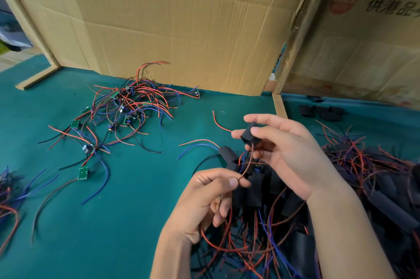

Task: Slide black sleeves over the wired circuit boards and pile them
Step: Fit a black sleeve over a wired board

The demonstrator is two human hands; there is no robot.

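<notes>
I see both hands raised above the green work surface [136, 221], forearms entering from the lower edge of the view.

Right hand [286, 149]: held higher, palm turned toward the left. Its thumb and index finger pinch a black sleeve [250, 136]; the remaining fingers are loosely extended above and below it. The sleeve sits clear of the surface, its open end facing down and left.

Left hand [204, 199]: held lower, fingers curled. Its thumb and index finger pinch a brown-red wire [248, 160] that runs up into the open end of the sleeve. More wire trails from under the curled fingers. I cannot tell whether a circuit board is inside the sleeve.

Directly under the hands lies the pile of sleeved units [261, 190], black tubes with red, blue and black leads, spreading to the right edge. A tangle of unsleeved boards [127, 105], small green boards on wires, lies well apart at upper left. Loose empty sleeves [322, 111] lie at upper right.

Markings: the cardboard box [363, 28] at right carries a round red stamp and dark printed Chinese characters, cut off by the frame edge; I cannot read them reliably. The cardboard panel [181, 17] at centre is plain.
</notes>
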